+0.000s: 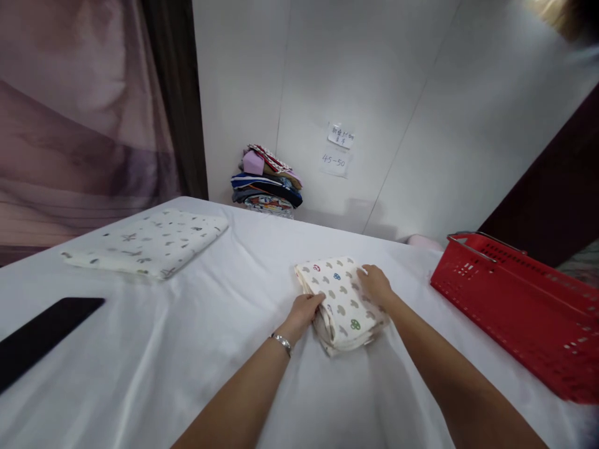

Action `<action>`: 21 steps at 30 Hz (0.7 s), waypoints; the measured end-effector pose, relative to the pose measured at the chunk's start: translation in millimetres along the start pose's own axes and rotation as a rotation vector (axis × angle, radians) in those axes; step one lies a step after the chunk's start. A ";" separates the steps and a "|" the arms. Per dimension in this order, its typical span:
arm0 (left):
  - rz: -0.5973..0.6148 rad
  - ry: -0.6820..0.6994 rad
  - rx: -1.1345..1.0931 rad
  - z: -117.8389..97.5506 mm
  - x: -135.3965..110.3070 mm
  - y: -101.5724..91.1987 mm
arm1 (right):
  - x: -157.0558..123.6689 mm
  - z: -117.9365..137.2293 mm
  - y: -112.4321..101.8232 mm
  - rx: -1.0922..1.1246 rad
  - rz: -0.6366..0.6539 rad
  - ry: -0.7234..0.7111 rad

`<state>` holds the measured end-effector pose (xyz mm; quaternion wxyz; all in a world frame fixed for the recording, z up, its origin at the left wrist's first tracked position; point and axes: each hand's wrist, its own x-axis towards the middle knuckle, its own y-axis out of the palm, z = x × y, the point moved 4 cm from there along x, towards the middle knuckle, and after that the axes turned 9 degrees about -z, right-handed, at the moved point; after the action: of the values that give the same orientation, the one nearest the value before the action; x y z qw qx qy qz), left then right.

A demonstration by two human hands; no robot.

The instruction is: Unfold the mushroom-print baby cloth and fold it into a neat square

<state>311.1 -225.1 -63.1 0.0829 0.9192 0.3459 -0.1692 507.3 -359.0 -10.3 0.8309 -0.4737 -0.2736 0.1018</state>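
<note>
A folded white cloth (344, 299) printed with mushroom shapes, mostly grey with a few in red, blue and green, rests on the white-covered table (206, 368). My left hand (302, 315), with a silvery bracelet at the wrist, pinches the cloth's left edge between thumb and fingers. On the opposite side, my right hand (375, 287) grips the right edge, its fingertips partly hidden and slightly blurred. Several layers show along the cloth's near and left edges.
A larger folded cloth (154, 243) with a scattered print lies at the left, behind a flat black object (42, 333). At the right stands a red plastic basket (519, 305). Folded fabrics (267, 184) are stacked by the wall, near paper notes (336, 162).
</note>
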 end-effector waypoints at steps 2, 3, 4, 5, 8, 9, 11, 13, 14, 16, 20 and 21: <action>-0.027 -0.007 -0.001 2.0 2.2 1.1 | 11.6 -12.8 7.8 -0.046 0.056 0.045; -0.040 -0.012 -0.001 2.9 3.1 1.5 | 15.0 -16.6 12.5 -0.063 0.085 0.058; -0.052 -0.018 -0.003 3.8 3.9 1.9 | 17.0 -19.0 17.1 -0.079 0.108 0.066; -0.061 -0.024 -0.004 4.4 4.4 2.2 | 18.0 -20.5 21.3 -0.095 0.124 0.071; -0.070 -0.042 -0.005 5.8 5.0 3.7 | 16.7 -24.6 30.7 -0.149 0.142 0.100; -0.069 -0.048 -0.004 6.3 5.1 4.2 | 15.7 -26.8 33.0 -0.169 0.144 0.118; -0.066 -0.057 0.001 7.8 5.3 4.9 | 14.9 -32.2 36.8 -0.207 0.163 0.150; -0.070 -0.068 0.003 10.7 5.8 5.2 | 17.6 -37.2 39.7 -0.230 0.203 0.157; -0.072 -0.072 0.003 12.4 6.2 5.2 | 20.6 -38.9 40.7 -0.236 0.230 0.147; -0.077 -0.069 0.018 16.1 7.2 5.6 | 30.1 -40.0 42.0 -0.243 0.282 0.120; -0.082 -0.027 0.097 21.5 9.9 6.9 | 54.1 -31.5 46.2 -0.259 0.327 0.084; -0.078 -0.017 0.109 22.0 10.5 7.3 | 58.8 -27.4 48.5 -0.252 0.317 0.063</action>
<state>317.7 -230.1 -87.2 0.0293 0.9067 0.3708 -0.1987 575.6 -328.1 -41.1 0.7469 -0.6140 -0.1799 0.1812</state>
